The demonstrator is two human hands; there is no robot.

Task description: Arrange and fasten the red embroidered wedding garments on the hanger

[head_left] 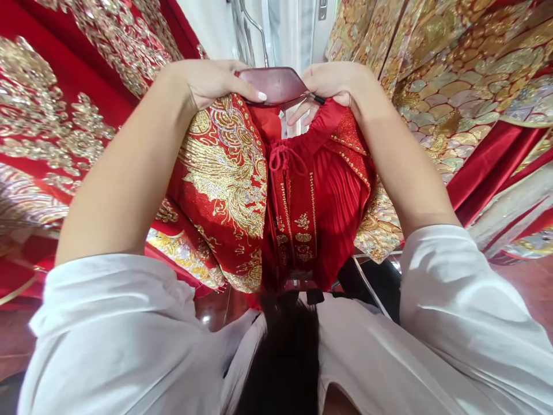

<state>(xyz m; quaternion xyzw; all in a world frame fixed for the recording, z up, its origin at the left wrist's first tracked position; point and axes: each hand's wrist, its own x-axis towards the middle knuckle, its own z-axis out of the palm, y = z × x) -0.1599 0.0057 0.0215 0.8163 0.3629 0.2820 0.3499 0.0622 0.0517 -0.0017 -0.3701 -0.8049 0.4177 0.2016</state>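
your two arms reach up, elbows bent. your left hand (207, 80) and right hand (334, 83) are closed on the two ends of the hanger (274, 85).

Dark red hanger (276, 83) — carries the red embroidered garment (242, 184), draped over it.

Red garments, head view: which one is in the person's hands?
The middle garment, red with gold embroidery and a pleated skirt, on the dark red hanger. Left hand and right hand grip it; the others hang untouched alongside.
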